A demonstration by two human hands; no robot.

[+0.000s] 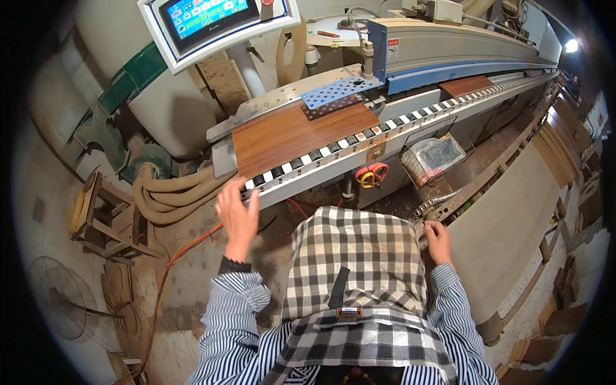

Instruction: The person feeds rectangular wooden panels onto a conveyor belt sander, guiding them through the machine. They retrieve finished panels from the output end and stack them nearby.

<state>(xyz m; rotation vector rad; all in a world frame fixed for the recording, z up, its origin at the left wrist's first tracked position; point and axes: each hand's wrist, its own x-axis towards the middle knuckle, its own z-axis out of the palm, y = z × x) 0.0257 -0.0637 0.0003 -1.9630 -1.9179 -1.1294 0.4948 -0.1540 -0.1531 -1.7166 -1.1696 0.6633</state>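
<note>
My left hand is open, thumb and fingers apart. Its fingertips are at the left end of the roller rail, close to the near corner of a brown wood-grain board. That board lies flat on the machine's bed, its right part under a blue perforated plate. On my right, my right hand hangs beside the checked apron with its fingers loosely bent, and I see nothing in it. A large pale panel is just beyond that hand.
Farther along the machine, a second brown board lies by the rail. Scissors with red and yellow handles hang below it, beside a wire basket. A control screen stands upper left. Hoses and a wooden stool are at left.
</note>
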